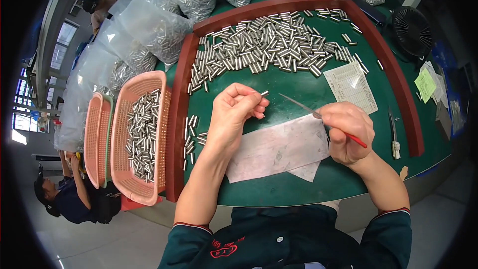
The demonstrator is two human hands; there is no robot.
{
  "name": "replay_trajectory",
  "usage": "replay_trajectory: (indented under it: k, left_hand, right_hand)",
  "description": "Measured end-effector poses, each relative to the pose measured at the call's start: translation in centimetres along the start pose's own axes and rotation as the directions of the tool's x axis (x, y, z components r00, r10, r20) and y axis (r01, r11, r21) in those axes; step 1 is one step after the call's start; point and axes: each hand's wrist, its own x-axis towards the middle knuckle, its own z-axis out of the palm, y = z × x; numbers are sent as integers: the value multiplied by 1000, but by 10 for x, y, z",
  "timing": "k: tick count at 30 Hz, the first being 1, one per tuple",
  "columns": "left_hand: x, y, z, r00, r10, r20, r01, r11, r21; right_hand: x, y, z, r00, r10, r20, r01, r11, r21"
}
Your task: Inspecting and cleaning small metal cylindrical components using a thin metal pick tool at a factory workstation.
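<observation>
Between the thumb and fingers of my left hand [236, 107] is a small shiny metal cylinder [265, 93], its end sticking out. My right hand [348, 129] is closed round the red handle of a thin, pointed needle file [301, 105]. The tool's tip points up and left toward the cylinder, with a gap between them. Under and between my hands lies a stained whitish cloth [279, 149] on the green tabletop [294, 87]. Beyond them spreads a big heap of like metal cylinders [264, 45].
A dark red wooden rim [393, 74] frames the work area. Left of it stand a pink basket [142, 134] of cylinders and another pink basket [94, 139]. Filled plastic bags [194, 0] line the back. A printed sheet [351, 87], a second tool [394, 134] and a black fan [412, 30] are at right.
</observation>
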Motion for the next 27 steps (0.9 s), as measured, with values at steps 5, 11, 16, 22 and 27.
replay_trajectory:
  k: [5, 11, 16, 22, 27]
  left_hand:
    - [0, -4, 3, 999, -27, 22, 27, 999, 36]
    - [0, -7, 3, 999, -31, 44, 31, 999, 12]
    - [-1, -6, 4, 997, -44, 59, 43, 999, 8]
    - [-3, -11, 9, 995, 38, 93, -44, 998, 54]
    - [-6, -12, 14, 994, 37, 105, -44, 997, 59]
  right_hand:
    - [1, -2, 2, 996, 3, 86, -4, 1000, 5]
    - [-3, -1, 5, 996, 11, 92, -11, 1000, -3]
    - [-3, -2, 5, 995, 8, 104, -7, 1000, -7]
    - [-4, 0, 8, 993, -2, 120, 10, 998, -59]
    - [2, -4, 1, 994, -21, 107, 33, 994, -105]
